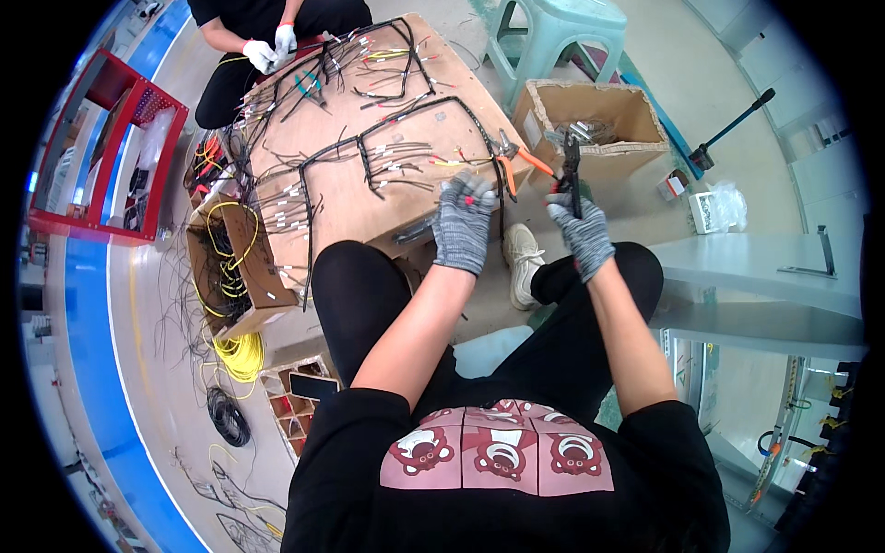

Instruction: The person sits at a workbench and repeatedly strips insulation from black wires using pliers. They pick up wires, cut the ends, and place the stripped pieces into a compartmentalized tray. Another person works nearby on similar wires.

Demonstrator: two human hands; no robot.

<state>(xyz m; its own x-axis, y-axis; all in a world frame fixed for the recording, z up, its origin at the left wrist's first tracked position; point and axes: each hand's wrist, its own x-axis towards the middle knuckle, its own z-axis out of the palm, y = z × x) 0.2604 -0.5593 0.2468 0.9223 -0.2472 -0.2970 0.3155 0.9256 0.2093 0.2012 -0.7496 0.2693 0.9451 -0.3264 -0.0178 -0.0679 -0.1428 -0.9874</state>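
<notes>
My left hand [463, 226], in a grey knit glove, is curled at the near right edge of the wooden work table [406, 208]. A tiny red piece [469, 200] shows at its fingers; what else they hold is hidden. My right hand [583, 238], gloved the same way, grips black-jawed pliers [571, 170] upright, right of the table. Orange-handled cutters [509, 168] lie at the table's right corner, just beyond my left hand. A black-wrapped wire harness [332, 147] with many labelled branch ends spreads over the tabletop.
A person with white gloves [267, 53] works at the table's far left. An open cardboard box [590, 157] and a pale green stool [558, 37] stand right and behind. Another carton with cables [263, 263], a yellow wire coil [241, 358] and a red rack [120, 152] are at left.
</notes>
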